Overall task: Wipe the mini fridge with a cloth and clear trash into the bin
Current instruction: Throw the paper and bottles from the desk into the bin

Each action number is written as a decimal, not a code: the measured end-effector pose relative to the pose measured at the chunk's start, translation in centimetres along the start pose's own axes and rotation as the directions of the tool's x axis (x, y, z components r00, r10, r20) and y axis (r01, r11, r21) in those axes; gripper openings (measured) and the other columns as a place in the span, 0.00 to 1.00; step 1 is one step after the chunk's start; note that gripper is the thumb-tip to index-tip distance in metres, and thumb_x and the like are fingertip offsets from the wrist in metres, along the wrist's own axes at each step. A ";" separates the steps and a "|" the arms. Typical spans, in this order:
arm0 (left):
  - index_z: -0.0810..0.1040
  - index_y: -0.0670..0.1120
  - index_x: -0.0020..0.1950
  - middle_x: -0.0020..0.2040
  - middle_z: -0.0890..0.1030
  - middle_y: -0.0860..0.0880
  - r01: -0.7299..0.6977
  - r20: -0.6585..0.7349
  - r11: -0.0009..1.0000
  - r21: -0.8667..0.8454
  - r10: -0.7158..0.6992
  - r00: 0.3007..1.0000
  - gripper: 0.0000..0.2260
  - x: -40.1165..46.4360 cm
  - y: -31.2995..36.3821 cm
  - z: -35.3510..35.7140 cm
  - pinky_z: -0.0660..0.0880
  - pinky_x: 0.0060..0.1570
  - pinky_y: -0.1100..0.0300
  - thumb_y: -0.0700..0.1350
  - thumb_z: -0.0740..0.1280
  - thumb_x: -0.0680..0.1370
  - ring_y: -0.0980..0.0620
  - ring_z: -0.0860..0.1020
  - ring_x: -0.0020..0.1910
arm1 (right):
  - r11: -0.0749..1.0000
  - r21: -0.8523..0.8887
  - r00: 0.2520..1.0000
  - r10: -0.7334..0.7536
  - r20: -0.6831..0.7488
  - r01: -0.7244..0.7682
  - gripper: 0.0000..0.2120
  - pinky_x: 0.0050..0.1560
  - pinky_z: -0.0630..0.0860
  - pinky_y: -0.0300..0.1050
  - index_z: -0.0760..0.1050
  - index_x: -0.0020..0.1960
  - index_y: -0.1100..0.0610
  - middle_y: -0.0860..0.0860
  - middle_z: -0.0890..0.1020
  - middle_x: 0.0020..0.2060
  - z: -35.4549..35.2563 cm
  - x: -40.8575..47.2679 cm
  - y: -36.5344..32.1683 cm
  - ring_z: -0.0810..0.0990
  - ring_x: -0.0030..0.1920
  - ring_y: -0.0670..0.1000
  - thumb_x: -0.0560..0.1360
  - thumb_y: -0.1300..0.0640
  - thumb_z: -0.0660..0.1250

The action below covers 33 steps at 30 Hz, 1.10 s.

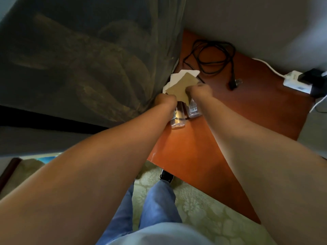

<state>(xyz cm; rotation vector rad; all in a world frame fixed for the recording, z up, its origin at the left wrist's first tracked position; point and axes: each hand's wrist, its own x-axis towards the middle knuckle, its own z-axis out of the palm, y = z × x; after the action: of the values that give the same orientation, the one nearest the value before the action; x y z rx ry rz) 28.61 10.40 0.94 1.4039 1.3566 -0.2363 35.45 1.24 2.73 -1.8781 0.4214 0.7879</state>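
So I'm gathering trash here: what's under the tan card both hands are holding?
Under the tan card, white papers stick out behind it and two clear bottles lie on the orange tabletop. Their tops are covered by the card and hands.

Dim, warm indoor light; the curtain [79, 59] lies in deep shadow. A faint sheen marks the bench [247, 106]. Wide-angle distortion bends the soft, blurred edges.
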 end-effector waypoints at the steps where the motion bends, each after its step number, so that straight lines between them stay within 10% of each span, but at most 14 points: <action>1: 0.79 0.42 0.62 0.53 0.83 0.42 -0.001 -0.012 1.000 -0.003 0.001 1.000 0.14 0.3 0.0 0.2 0.81 0.56 0.46 0.44 0.66 0.77 0.40 0.83 0.50 | 1.000 0.010 1.000 -0.001 0.014 0.000 0.05 0.50 0.82 0.51 0.76 0.47 0.54 0.54 0.83 0.46 0.3 0.3 -0.3 0.82 0.45 0.55 0.73 0.60 0.70; 10: 0.83 0.41 0.52 0.45 0.84 0.42 -0.054 -0.057 0.997 -0.057 0.050 0.997 0.08 0.8 0.0 0.0 0.83 0.48 0.50 0.42 0.66 0.78 0.41 0.84 0.44 | 0.997 0.064 0.998 -0.048 0.041 0.045 0.14 0.50 0.83 0.54 0.78 0.60 0.57 0.54 0.83 0.47 1.6 1.5 -0.8 0.84 0.47 0.56 0.75 0.63 0.68; 14: 0.79 0.47 0.43 0.44 0.84 0.44 -0.096 -0.035 0.994 -0.056 0.094 0.995 0.04 -0.5 -0.2 -0.5 0.82 0.50 0.48 0.43 0.68 0.78 0.42 0.84 0.45 | 0.988 0.154 1.000 -0.026 0.012 0.024 0.07 0.50 0.84 0.56 0.77 0.48 0.53 0.55 0.84 0.44 0.5 -0.5 -0.4 0.85 0.47 0.58 0.73 0.62 0.67; 20: 0.76 0.47 0.58 0.48 0.83 0.44 -0.127 0.039 0.984 -0.128 0.133 0.990 0.11 -4.0 -1.4 -2.7 0.75 0.34 0.59 0.52 0.66 0.81 0.50 0.80 0.38 | 0.968 0.251 1.000 0.023 -0.017 -0.018 0.11 0.34 0.77 0.41 0.76 0.58 0.58 0.54 0.81 0.42 -1.5 -5.2 0.6 0.82 0.41 0.53 0.76 0.65 0.65; 25: 0.78 0.43 0.61 0.42 0.82 0.44 -0.045 0.184 0.966 -0.254 0.094 0.978 0.10 -6.9 -3.2 -4.8 0.79 0.34 0.62 0.45 0.61 0.85 0.59 0.78 0.23 | 0.999 -0.026 0.998 0.048 0.047 -0.047 0.18 0.22 0.73 0.35 0.75 0.63 0.64 0.57 0.81 0.42 -3.2 -9.4 2.2 0.80 0.37 0.54 0.75 0.69 0.59; 33: 0.78 0.41 0.50 0.41 0.84 0.43 0.095 0.307 0.994 -0.044 -0.077 0.949 0.02 -10.2 -9.8 -9.4 0.77 0.28 0.62 0.40 0.68 0.81 0.52 0.82 0.34 | 0.943 -0.275 0.959 0.238 0.155 -0.190 0.20 0.62 0.77 0.55 0.72 0.71 0.61 0.59 0.80 0.61 -2.9 -15.5 7.2 0.80 0.60 0.61 0.79 0.61 0.61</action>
<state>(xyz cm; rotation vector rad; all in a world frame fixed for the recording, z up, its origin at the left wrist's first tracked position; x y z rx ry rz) 12.66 9.17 6.75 1.2039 1.1592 -0.4490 20.81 -5.33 9.26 -1.9957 0.4266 1.2046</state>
